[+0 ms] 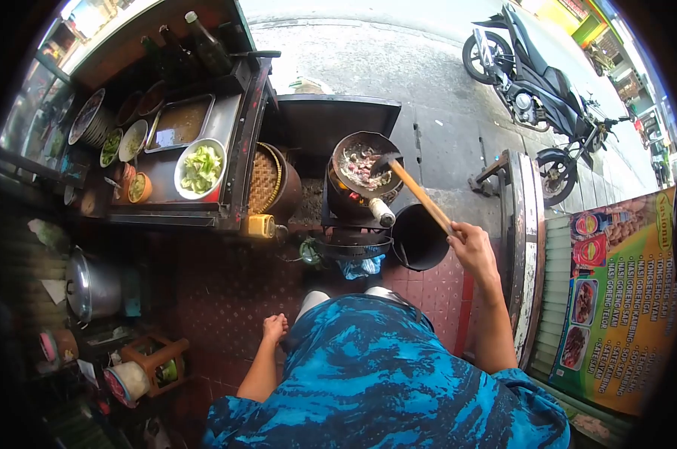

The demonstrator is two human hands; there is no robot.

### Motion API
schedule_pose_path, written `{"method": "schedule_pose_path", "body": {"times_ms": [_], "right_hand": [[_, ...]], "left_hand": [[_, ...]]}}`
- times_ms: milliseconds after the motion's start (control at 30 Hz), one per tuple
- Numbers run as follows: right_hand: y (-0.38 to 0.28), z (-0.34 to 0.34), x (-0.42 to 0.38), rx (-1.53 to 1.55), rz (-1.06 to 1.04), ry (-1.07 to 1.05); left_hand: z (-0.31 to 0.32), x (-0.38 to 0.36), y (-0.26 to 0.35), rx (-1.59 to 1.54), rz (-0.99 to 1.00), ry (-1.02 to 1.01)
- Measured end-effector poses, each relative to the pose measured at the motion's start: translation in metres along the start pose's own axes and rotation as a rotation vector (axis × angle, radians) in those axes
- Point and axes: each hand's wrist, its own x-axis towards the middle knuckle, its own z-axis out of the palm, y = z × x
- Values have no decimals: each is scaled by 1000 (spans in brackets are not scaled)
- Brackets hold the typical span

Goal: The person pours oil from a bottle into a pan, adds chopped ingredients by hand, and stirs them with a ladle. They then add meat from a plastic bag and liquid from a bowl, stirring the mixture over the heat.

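Observation:
My right hand (473, 253) is wrapped round the long wooden handle of a spatula (421, 196). The spatula's dark metal end rests inside a wok (343, 146), against pieces of meat (362, 166) in a pale, wet mix. Orange glow shows beneath the wok on the stove, and its cloth-wrapped handle (382, 212) points toward me. Down at my left side, my left hand (275, 327) is closed with its fingers curled, and nothing shows in it. It touches neither the wok nor the cart.
A food cart (230, 168) at left carries a bowl of chopped greens (202, 168), a metal tray (180, 123) and bottles (207, 45). A black bucket (421, 238) stands right of the stove. Beyond are a bench (524, 224) and a motorcycle (537, 82). A lidded pot (91, 284) sits lower left.

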Motion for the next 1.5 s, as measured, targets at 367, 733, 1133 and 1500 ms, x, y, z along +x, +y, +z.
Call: {"method": "schedule_pose_path", "body": {"times_ms": [367,733,1133,1500], "right_hand": [[-9,64,28,-20,-35,-29],[-18,26,25,140,218,-128],[-14,56,11,48,-99,-36],[-5,65,32,-150,-124,-41]], "left_hand": [[-1,9,26,30,56,-2],[3,7,18,34,32,-9],[-5,13,20,36,22,-2],[2,9,32,93,38,-34]]}}
